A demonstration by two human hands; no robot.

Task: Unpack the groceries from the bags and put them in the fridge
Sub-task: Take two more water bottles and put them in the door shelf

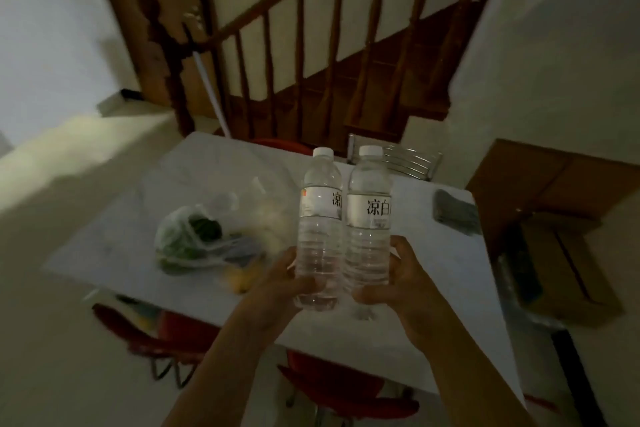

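Two clear water bottles with white caps and pale labels stand upright side by side in the air above the white table (450, 274). My left hand (287, 281) grips the base of the left bottle (320, 218). My right hand (398, 284) holds the base of the right bottle (369, 215). The bottles touch each other. On the table to the left lies a thin plastic bag (188, 239) with green vegetables, and next to it a clear bag with yellow fruit (242, 279). No fridge is in view.
A dark flat object (455, 211) lies at the table's right edge. Red chairs (343, 388) stand at the near side and a metal chair back (412, 159) at the far side. Cardboard boxes (568, 263) sit at the right. A wooden staircase (346, 55) rises behind.
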